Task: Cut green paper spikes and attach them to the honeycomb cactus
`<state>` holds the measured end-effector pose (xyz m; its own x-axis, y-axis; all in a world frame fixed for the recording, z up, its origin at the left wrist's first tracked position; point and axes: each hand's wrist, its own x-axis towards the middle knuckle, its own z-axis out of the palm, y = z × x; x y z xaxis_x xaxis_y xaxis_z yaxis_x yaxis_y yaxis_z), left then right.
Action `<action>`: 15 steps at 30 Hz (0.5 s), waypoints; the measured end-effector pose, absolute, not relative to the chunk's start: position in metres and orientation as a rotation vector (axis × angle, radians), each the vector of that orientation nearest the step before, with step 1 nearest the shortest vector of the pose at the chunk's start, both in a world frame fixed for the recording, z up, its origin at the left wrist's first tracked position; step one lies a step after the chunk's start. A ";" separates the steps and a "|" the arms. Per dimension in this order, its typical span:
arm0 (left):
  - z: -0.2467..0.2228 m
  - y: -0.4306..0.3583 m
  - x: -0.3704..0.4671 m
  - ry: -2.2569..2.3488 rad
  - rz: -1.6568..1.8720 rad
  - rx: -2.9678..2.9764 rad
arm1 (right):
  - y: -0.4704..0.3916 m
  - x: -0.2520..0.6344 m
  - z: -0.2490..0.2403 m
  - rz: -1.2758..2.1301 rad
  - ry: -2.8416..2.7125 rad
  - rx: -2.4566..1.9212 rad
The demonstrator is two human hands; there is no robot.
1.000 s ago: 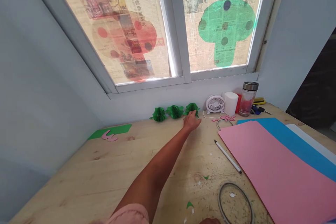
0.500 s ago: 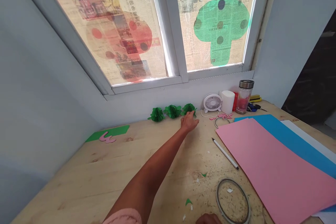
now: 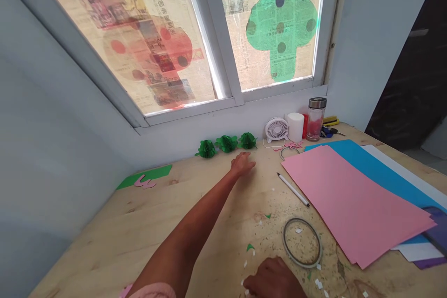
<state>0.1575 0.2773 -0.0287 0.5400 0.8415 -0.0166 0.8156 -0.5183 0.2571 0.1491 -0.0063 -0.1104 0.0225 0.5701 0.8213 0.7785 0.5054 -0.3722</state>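
Just in front of the rightmost green folded-paper ornament point(image 3: 247, 140), my left hand point(image 3: 242, 164) is open and holds nothing. Its fingers are apart and do not touch the paper. Two similar pieces, a middle green paper ornament point(image 3: 226, 143) and a left green paper ornament point(image 3: 206, 148), stand beside it in a row along the wall. My right hand point(image 3: 274, 279) rests low on the table with fingers curled; no object shows in it. Its fingertips lie by small white paper scraps, left of a roll of tape point(image 3: 284, 242).
Pink sheets point(image 3: 352, 200) overlap blue paper point(image 3: 349, 156) on the right. A pen point(image 3: 293, 189) lies beside them. Along the back stand a small fan point(image 3: 277, 129), a white cylinder point(image 3: 295, 126) and a glass bottle point(image 3: 316, 121). Green paper point(image 3: 150, 173) lies at left.
My left hand has let go of the rightmost ornament and drawn back toward me. My right hand has come further into view. The camera has shifted slightly.
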 end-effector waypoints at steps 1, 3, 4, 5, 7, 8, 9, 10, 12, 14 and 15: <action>-0.030 0.277 0.156 1.395 0.137 2.549 | -0.007 0.149 -0.108 -0.229 -1.666 -1.157; -0.032 0.278 0.155 1.410 0.089 2.552 | -0.010 0.152 -0.102 -0.193 -1.736 -1.155; -0.033 0.279 0.155 1.421 0.068 2.551 | -0.011 0.155 -0.099 -0.176 -1.772 -1.161; -0.034 0.280 0.156 1.433 0.049 2.550 | -0.012 0.157 -0.097 -0.165 -1.803 -1.167; -0.036 0.282 0.159 1.456 0.026 2.548 | -0.013 0.159 -0.096 -0.159 -1.824 -1.185; -0.037 0.284 0.160 1.468 0.020 2.546 | -0.013 0.160 -0.097 -0.166 -1.821 -1.192; -0.038 0.285 0.162 1.480 0.019 2.544 | -0.013 0.159 -0.099 -0.175 -1.819 -1.194; -0.039 0.287 0.164 1.494 0.021 2.541 | -0.012 0.158 -0.101 -0.188 -1.814 -1.197; -0.040 0.290 0.168 1.516 0.030 2.534 | -0.011 0.152 -0.107 -0.224 -1.796 -1.204; -0.041 0.293 0.171 1.533 0.043 2.529 | -0.009 0.146 -0.114 -0.263 -1.743 -1.220; -0.041 0.294 0.172 1.540 0.050 2.527 | -0.008 0.142 -0.118 -0.275 -1.713 -1.228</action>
<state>0.1724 0.2941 -0.0412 0.4624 0.8842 -0.0660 0.8781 -0.4464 0.1720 0.1424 -0.0079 -0.1178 -0.0168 0.6006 0.7994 0.8207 0.4649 -0.3320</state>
